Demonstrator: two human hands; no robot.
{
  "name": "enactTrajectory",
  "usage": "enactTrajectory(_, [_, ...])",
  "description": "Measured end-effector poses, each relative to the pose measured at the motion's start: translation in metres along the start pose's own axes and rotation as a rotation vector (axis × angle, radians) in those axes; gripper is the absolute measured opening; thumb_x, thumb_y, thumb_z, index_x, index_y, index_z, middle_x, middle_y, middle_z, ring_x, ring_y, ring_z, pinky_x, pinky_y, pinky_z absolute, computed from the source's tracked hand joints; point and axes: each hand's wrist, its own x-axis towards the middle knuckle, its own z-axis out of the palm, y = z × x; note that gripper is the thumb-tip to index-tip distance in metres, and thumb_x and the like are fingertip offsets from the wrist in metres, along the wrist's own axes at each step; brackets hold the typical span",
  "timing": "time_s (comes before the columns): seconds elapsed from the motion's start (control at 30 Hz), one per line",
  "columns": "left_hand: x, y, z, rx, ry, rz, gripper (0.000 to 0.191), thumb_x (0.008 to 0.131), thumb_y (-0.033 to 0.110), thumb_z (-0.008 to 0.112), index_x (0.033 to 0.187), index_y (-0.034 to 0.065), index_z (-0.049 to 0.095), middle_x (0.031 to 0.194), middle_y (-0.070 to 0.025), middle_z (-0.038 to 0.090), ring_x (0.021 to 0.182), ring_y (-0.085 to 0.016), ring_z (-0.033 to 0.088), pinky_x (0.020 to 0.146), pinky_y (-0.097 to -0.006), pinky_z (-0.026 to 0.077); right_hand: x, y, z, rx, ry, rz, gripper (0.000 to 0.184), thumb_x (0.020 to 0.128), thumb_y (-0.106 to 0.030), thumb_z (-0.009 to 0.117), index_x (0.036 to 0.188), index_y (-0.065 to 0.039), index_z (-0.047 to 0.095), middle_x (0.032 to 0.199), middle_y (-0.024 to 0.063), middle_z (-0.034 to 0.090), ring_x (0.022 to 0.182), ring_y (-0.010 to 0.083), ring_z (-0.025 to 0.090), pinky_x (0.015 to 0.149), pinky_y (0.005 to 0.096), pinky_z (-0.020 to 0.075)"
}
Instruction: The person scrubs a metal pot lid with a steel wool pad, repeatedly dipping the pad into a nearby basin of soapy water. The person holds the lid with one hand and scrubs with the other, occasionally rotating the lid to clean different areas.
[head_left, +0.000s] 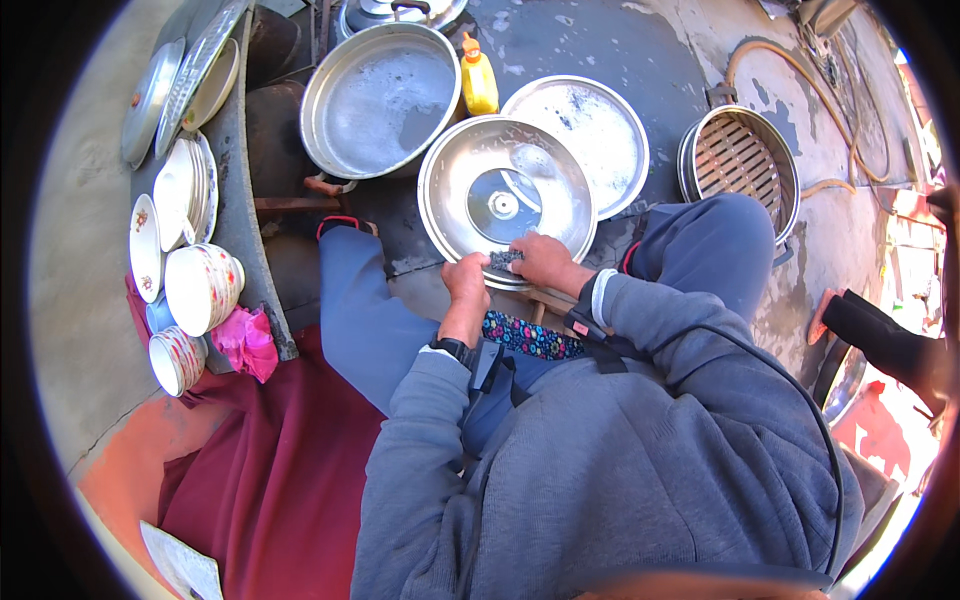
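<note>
A round stainless steel lid (450, 187) with a see-through centre is tilted up between my knees. My left hand (466, 281) grips its near rim, thumb on top. A dark grey metal scouring pad (505, 260) is in my right hand (544, 259), pressed on the lid's inner side near that rim. Behind the lid lies a shallow round metal pan or lid (611, 142) with suds in it. A large two-handled metal pan (375, 105) holds cloudy, sudsy water, and a yellow squeeze bottle (480, 79) with an orange cap stands beside it.
Stacked bowls (199, 289), plates (180, 195) and a pink plastic bag (246, 341) sit on a ledge at left. A steamer pot (742, 161) with a slatted base and a hose (810, 67) are at right. Another person's leg (870, 337) shows at far right.
</note>
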Motion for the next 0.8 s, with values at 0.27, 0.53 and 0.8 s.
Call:
enactTrajectory(0.27, [-0.010, 0.013, 0.003, 0.013, -0.015, -0.130, 0.046, 0.068, -0.009, 0.064, 0.113, -0.0050, 0.059, 0.103, -0.0151, 0.066, 0.084, -0.029, 0.068, 0.066, -0.0397, 0.056, 0.012, 0.062, -0.029, -0.482, 0.070, 0.063, 0.023, 0.079, -0.025, 0.068, 0.098, -0.014, 0.073, 0.103, 0.0120, 0.067, 0.100, 0.0329, 0.065, 0.084, 0.0477, 0.0515])
enactTrajectory(0.53, [-0.003, -0.004, 0.010, -0.018, 0.009, -0.055, 0.040, 0.066, -0.010, 0.065, 0.106, -0.0091, 0.060, 0.100, -0.0141, 0.067, 0.084, -0.026, 0.067, 0.072, -0.0363, 0.054, 0.001, 0.026, -0.005, -0.240, -0.010, 0.151, 0.025, 0.081, -0.024, 0.065, 0.101, -0.011, 0.074, 0.103, 0.0160, 0.069, 0.102, 0.0353, 0.066, 0.087, 0.0460, 0.0519])
enactTrajectory(0.8, [0.001, -0.008, 0.008, -0.043, 0.037, -0.055, 0.039, 0.065, -0.011, 0.064, 0.105, -0.0105, 0.062, 0.097, -0.0145, 0.068, 0.084, -0.027, 0.067, 0.074, -0.0378, 0.055, -0.004, 0.010, 0.011, 0.124, 0.037, -0.060, 0.025, 0.081, -0.027, 0.068, 0.101, -0.012, 0.072, 0.105, 0.0161, 0.068, 0.101, 0.0354, 0.065, 0.089, 0.0443, 0.0518])
